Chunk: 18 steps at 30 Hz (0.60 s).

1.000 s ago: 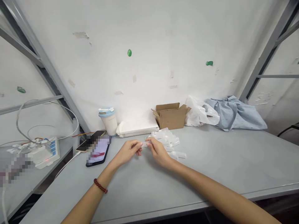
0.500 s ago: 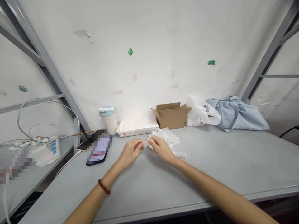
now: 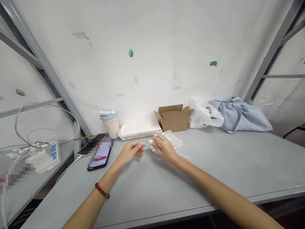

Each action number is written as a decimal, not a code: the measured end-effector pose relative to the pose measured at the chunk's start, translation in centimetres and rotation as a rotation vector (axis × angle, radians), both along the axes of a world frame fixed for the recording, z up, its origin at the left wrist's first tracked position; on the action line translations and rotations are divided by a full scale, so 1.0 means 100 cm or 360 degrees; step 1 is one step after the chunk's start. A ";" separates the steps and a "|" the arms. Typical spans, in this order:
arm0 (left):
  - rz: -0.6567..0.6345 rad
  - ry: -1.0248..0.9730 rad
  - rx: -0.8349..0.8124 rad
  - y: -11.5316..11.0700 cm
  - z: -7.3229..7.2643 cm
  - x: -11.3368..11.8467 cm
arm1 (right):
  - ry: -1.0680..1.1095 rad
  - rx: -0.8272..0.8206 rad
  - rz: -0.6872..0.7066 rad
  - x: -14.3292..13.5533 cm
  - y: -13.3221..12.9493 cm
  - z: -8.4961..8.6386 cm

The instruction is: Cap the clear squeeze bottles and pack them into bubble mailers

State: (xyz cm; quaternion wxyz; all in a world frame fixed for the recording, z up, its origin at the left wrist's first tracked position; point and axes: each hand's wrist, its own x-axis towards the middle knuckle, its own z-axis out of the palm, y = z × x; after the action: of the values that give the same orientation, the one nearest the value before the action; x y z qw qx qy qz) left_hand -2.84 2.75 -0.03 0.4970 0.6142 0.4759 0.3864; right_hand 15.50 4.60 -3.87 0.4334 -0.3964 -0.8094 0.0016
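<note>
My left hand (image 3: 130,152) and my right hand (image 3: 163,148) meet above the grey table (image 3: 214,165), fingertips pinching a small clear plastic piece (image 3: 148,145) between them. Right behind my right hand lies a pile of several similar clear plastic pieces (image 3: 175,142). A red bead bracelet (image 3: 102,190) sits on my left wrist. What the small piece is exactly is too small to tell.
A phone (image 3: 100,154) lies left of my hands, a second phone (image 3: 91,143) behind it. Along the wall stand a lidded cup (image 3: 110,124), a flat white stack (image 3: 140,130), an open cardboard box (image 3: 173,118), a white plastic bag (image 3: 205,115) and blue cloth (image 3: 240,116). A power strip with cables (image 3: 45,154) sits at the left.
Both hands have stayed together at the same spot, with small finger movements on the clear piece; my right hand shifted slightly toward the pile.
</note>
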 end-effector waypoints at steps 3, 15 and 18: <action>-0.0021 0.0025 0.0000 -0.001 0.002 0.000 | 0.0049 -0.0026 -0.0003 0.001 0.002 0.001; -0.0027 -0.0053 0.0017 -0.002 0.004 -0.003 | 0.0083 -0.0063 0.0121 -0.005 -0.007 -0.001; -0.0063 -0.0072 -0.0005 -0.001 0.004 -0.004 | 0.0086 -0.0067 0.0143 -0.005 -0.008 -0.001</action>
State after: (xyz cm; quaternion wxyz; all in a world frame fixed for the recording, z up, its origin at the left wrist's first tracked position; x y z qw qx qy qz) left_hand -3.22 2.61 0.36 0.5160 0.6139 0.4530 0.3896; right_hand 14.96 3.83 -3.96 0.4461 -0.3685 -0.8141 0.0489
